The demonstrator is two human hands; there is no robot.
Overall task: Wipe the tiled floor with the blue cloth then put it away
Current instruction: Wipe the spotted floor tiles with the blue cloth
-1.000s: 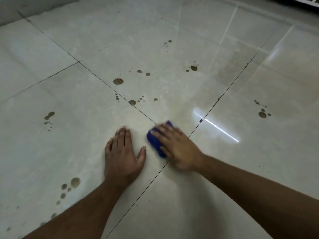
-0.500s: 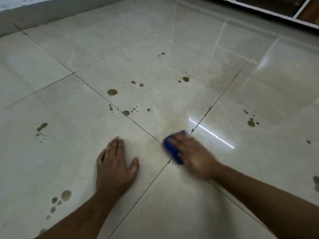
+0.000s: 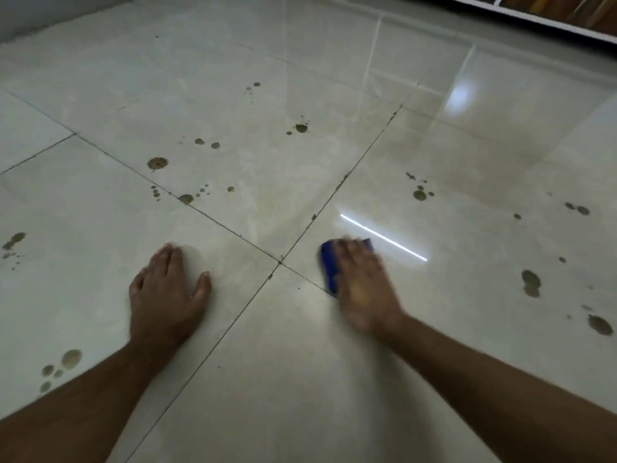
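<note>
The blue cloth (image 3: 330,267) lies flat on the glossy pale tiled floor (image 3: 267,362), just right of where the grout lines cross. My right hand (image 3: 362,289) presses down on it with straight fingers and covers most of it; only its left edge and a far corner show. The hand is blurred by motion. My left hand (image 3: 167,292) rests flat on the tile to the left, fingers spread, holding nothing.
Brown dried spots mark the tiles: a cluster ahead (image 3: 157,163), more at far centre (image 3: 300,128), several on the right (image 3: 531,282) and on the left (image 3: 70,357). A wall base runs along the far left, a white-framed threshold (image 3: 534,18) at far right.
My right hand has slid the cloth to the right, across the grout crossing onto the right-hand tile. The left hand stays planted; the view has shifted rightward.
</note>
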